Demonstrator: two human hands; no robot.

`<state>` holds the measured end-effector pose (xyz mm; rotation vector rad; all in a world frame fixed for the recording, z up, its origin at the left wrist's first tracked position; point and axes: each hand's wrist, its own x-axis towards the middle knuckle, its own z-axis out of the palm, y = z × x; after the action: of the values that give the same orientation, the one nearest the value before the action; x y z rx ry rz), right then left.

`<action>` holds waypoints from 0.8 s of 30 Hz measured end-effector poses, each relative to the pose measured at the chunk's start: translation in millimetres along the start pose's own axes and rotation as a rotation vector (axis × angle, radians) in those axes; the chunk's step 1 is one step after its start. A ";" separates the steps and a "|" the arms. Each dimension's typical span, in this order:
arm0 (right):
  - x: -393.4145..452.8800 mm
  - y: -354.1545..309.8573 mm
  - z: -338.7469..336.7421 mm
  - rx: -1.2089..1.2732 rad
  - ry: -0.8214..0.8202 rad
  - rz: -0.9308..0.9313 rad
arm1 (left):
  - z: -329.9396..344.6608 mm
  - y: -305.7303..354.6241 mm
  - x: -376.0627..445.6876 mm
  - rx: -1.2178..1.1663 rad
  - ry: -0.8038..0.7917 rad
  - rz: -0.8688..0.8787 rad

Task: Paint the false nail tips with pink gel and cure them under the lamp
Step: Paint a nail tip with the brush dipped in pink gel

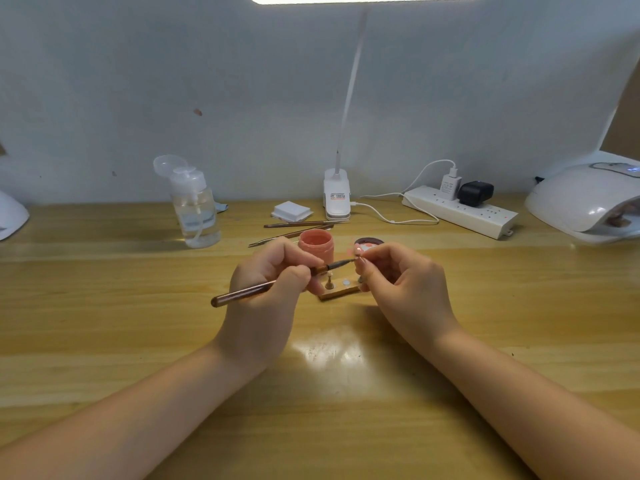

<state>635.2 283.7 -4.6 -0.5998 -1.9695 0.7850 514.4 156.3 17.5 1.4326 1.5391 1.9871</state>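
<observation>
Both forearms reach in from the 6 o'clock edge and meet at the middle of the tabletop (104,341); the left hand (266,292) curls its fingers around a copper-coloured brush (277,282), handle end pointing toward 8 o'clock, bristle end toward 2 o'clock; the right hand (405,282) pinches a small stand bearing a pink nail tip (356,251) between thumb and forefinger, the other fingers loosely bent; the brush tip touches that nail tip. Just below the hands lies a wooden holder base (341,291) with a peg and a round disc on it, partly hidden by the fingers. Behind, toward 12 o'clock, stand a pink gel jar (317,244) and a dark open pot (369,242), the latter half covered by the right fingers; further back lie two spare brushes (298,225), a pad stack (292,211) and a clip lamp base (336,199). A clear pump bottle (195,206) stands at 10 o'clock; a power strip (460,211) at 1 o'clock; the white curing lamp (588,202) at 2 o'clock, well apart.
</observation>
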 end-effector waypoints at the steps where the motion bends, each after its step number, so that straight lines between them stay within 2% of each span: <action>1: 0.0 0.2 -0.1 0.010 0.000 0.003 | 0.8 0.7 0.2 -0.008 0.017 0.005; 7: -1.2 -0.4 -0.6 0.030 -0.004 0.000 | 1.1 0.4 0.2 0.022 -0.012 -0.018; 11: -0.9 0.2 -0.3 0.042 -0.002 0.027 | -1.2 -1.4 2.5 -0.032 0.086 -0.045; 16: -0.9 -2.7 0.1 0.117 -0.012 0.075 | -0.8 -9.9 6.6 -0.177 0.182 -0.253; 20: -0.1 -3.5 1.2 0.093 -0.043 0.090 | 0.4 -14.8 10.6 -0.385 0.235 -0.426; 24: 1.3 -1.6 4.1 -0.023 -0.068 0.097 | 1.3 -17.6 12.1 -0.475 0.203 -0.528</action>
<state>630.9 282.4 -4.3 -0.6948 -2.0257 0.8538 503.4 172.6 9.1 0.5833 1.2236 2.0038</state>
